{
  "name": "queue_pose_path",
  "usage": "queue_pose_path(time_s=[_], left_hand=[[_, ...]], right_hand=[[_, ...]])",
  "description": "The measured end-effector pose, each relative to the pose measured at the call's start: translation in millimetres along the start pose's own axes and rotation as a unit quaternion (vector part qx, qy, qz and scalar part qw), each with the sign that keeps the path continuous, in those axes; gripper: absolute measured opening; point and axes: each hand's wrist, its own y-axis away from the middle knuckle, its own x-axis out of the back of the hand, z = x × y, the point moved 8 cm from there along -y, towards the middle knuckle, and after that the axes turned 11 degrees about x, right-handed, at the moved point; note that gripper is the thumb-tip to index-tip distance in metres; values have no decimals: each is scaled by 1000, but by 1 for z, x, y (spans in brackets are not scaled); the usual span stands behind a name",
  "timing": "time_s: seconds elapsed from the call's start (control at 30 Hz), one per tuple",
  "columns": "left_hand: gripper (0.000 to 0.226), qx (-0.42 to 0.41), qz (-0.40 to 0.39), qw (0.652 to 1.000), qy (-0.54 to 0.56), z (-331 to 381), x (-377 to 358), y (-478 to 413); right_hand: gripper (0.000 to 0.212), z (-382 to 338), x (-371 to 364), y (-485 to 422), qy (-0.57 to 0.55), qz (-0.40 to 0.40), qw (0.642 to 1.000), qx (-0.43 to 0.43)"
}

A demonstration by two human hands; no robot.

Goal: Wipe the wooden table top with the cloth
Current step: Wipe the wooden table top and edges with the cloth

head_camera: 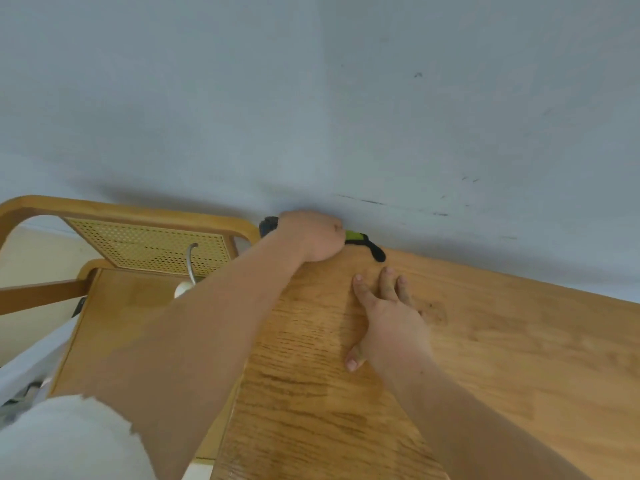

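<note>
The wooden table top (502, 358) fills the lower right, its far edge against a pale wall. My left hand (311, 235) is closed at the table's far corner by the wall, gripping a dark cloth with a green and black part (363, 242) that sticks out on both sides of the fist. Most of the cloth is hidden by the hand. My right hand (388, 313) lies flat on the table just in front of it, palm down, fingers spread and pointing at the wall, holding nothing.
A wooden chair with a curved frame and a cane-mesh back (149, 244) stands left of the table. On its seat (121, 306) rest a white round object and a grey hook-like handle (188, 268). A small dark smudge (433, 311) marks the table right of my right hand.
</note>
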Motion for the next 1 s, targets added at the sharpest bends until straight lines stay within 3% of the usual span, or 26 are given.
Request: queue_pose_path(time_s=[0.1,0.17,0.3,0.43,0.53,0.67,0.83,0.93,1.0], left_hand=[[32,-45,33,998,-12,63,-14,3],[42,-85,32,996,-23,92,-27,7],[52,-137,59,989,-13,80,-29,20],[52,-99,87,991,7,30,-29,21],[51,-43,112,992,41,14,-27,18],[45,32,186,981,39,41,-37,29],[46,-67,198,978,2,124,-67,57],[46,-105,176,979,-21,124,-68,62],[49,-83,149,984,-42,102,-55,51]], right_hand=[[148,-1,-2,1,-10,14,1000,5],[145,-1,-2,3,-23,32,999,16],[144,3,4,12,-23,76,996,50],[112,22,12,29,-100,121,982,104],[93,74,38,39,-84,160,982,60],[123,146,51,39,-4,87,994,-62],[131,163,45,32,-32,55,995,-83],[128,165,44,29,-42,55,995,-75],[130,168,41,28,-45,44,996,-70]])
